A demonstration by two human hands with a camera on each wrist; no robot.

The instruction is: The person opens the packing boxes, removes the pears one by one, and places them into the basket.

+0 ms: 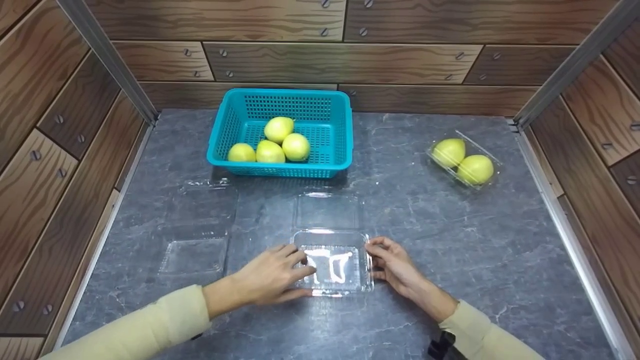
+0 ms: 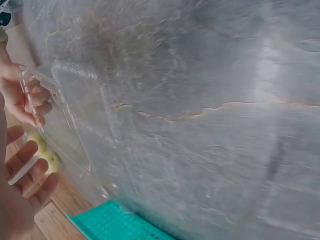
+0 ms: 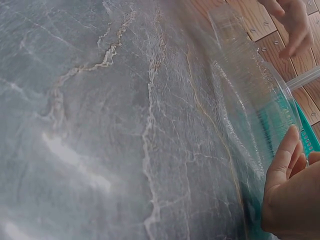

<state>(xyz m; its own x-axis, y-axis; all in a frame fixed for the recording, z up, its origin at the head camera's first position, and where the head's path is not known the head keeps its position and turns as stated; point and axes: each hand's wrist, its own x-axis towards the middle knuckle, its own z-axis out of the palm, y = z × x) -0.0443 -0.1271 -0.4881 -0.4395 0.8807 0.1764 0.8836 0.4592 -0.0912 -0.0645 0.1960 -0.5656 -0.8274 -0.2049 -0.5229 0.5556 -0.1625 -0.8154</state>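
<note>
A clear plastic clamshell container (image 1: pixel 330 270) lies with its lid (image 1: pixel 329 211) folded back behind the base. My right hand (image 1: pixel 397 267) pinches the right rim of the base between thumb and fingers; the right wrist view shows this hand (image 3: pixel 295 185) at the edge of the clear plastic. Over the left side of the base hovers my left hand (image 1: pixel 272 275), its fingers spread and loosely bent. In the left wrist view the left hand's fingers (image 2: pixel 27 170) stand apart and hold nothing. Whether a fingertip touches the rim cannot be told.
A second clear clamshell (image 1: pixel 195 255) lies with its lid back at the left. Behind stands a teal basket (image 1: pixel 345 135) with several yellow-green fruits (image 1: pixel 270 151). Two such fruits (image 1: pixel 475 169) sit in a clear container at the back right. Wood-patterned walls (image 1: pixel 280 62) surround the grey tabletop.
</note>
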